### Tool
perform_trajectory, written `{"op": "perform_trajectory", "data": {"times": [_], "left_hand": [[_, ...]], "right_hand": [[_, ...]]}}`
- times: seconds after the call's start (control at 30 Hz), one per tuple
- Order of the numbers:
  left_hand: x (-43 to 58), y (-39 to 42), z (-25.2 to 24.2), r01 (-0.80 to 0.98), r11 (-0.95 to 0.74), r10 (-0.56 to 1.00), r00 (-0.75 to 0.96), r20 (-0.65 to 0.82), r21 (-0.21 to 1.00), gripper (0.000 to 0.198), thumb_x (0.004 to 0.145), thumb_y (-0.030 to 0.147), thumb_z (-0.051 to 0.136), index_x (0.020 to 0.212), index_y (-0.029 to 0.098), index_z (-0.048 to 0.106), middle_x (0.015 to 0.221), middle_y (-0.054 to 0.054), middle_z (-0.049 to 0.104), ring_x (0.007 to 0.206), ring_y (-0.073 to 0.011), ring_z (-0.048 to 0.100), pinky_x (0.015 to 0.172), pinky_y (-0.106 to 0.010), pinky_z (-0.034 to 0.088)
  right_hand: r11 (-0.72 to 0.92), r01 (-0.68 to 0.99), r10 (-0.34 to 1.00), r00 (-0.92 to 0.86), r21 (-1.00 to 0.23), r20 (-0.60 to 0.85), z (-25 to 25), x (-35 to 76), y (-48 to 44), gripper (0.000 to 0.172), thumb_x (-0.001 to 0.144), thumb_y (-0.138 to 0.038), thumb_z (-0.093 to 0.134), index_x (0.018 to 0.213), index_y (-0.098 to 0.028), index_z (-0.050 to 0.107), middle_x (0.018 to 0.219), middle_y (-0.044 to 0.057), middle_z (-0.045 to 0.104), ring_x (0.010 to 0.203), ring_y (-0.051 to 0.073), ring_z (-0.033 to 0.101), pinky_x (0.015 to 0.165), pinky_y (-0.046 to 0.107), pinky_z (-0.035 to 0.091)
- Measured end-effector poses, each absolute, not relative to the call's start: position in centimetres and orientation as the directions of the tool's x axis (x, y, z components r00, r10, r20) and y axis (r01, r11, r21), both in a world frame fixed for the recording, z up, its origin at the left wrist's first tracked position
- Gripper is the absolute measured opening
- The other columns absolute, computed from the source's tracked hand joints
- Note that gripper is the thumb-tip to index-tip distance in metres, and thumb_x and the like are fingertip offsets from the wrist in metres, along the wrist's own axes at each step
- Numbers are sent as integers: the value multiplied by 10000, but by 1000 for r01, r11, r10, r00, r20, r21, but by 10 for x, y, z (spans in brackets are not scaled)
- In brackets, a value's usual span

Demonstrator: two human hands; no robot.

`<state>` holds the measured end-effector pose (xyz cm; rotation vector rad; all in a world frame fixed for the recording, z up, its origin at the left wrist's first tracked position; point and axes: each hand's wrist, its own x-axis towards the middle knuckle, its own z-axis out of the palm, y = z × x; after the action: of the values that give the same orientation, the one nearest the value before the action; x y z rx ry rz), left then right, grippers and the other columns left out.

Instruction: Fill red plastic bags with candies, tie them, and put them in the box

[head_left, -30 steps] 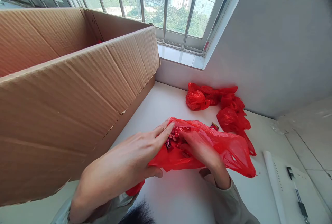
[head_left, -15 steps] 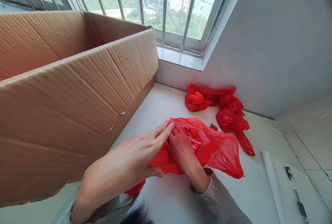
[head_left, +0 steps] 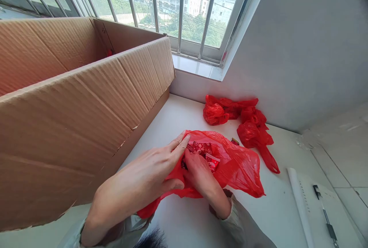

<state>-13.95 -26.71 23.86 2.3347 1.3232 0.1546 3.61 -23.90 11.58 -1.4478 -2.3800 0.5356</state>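
A crumpled red plastic bag (head_left: pixel 241 167) lies with its mouth spread on the white tabletop. My left hand (head_left: pixel 155 167) is at the bag's left side, long fingers fairly straight, its fingertips pinching the rim and the thumb lower down against the film. Inside the bag is my right hand (head_left: pixel 198 169), fingers bent down among small red packets; its fingertips are hidden. A dark red patterned packet (head_left: pixel 202 147) shows beyond its knuckles, and a brighter red packet (head_left: pixel 212 161) lies just right of it. What the right fingers touch cannot be made out.
A big open cardboard box (head_left: pixel 86 117) fills the left side. Knotted red bags (head_left: pixel 253 129) lie near the wall, with a small dark packet (head_left: pixel 235 141) by the open bag. At right are a white paper roll (head_left: pixel 300 207) and a pen (head_left: pixel 327 217). A barred window stands behind.
My right hand has drawn slightly left and down within the bag, exposing more of the two packets. The left hand keeps its place at the rim. The camera view has shifted slightly.
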Motion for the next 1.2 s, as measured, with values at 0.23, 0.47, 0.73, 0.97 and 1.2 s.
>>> {"op": "perform_trajectory", "data": {"times": [0.23, 0.47, 0.73, 0.97, 1.2], "left_hand": [[-142, -265, 231, 757, -460, 843, 536, -38, 465, 743, 885, 268, 614, 1508, 301, 210, 1580, -82, 210, 1305, -263, 472, 1071, -380, 401], [-138, -264, 225, 722, -495, 839, 543, 48, 484, 487, 907, 128, 514, 1360, 299, 460, 1498, -79, 377, 1211, -237, 542, 997, -349, 443], [-114, -257, 238, 695, -486, 844, 530, 80, 530, 167, 937, 175, 484, 930, 227, 642, 978, -15, 576, 773, -137, 562, 684, -251, 425], [-110, -251, 243, 735, -485, 849, 525, 56, 473, 293, 920, 123, 479, 691, 179, 653, 808, 1, 564, 609, -100, 466, 567, -258, 325], [-113, -248, 245, 696, -473, 849, 524, 68, 540, 319, 944, 148, 452, 740, 196, 692, 887, -9, 597, 659, -103, 524, 596, -238, 375]], "right_hand": [[280, 588, 900, -436, -759, -6, 156, 64, -228, 468, 705, -45, 479, 1137, -216, 543, 1029, 39, 664, 923, 206, 606, 790, 314, 474], [117, 398, 866, -489, -910, -102, 191, 81, -227, 283, 797, -101, 485, 1022, -223, 605, 871, -14, 666, 656, 127, 584, 555, 225, 468], [406, 459, 857, -491, -790, 155, 211, 83, -239, 291, 734, -37, 619, 939, -244, 609, 921, -20, 623, 821, 124, 583, 695, 225, 485], [351, 380, 863, -487, -856, 137, 213, 82, -240, 180, 756, -94, 671, 871, -232, 678, 809, -34, 692, 763, 125, 637, 696, 231, 510], [179, 351, 912, -409, -919, 21, 217, 86, -238, 95, 787, -184, 658, 874, -214, 684, 829, -7, 702, 765, 150, 660, 655, 250, 517]]}}
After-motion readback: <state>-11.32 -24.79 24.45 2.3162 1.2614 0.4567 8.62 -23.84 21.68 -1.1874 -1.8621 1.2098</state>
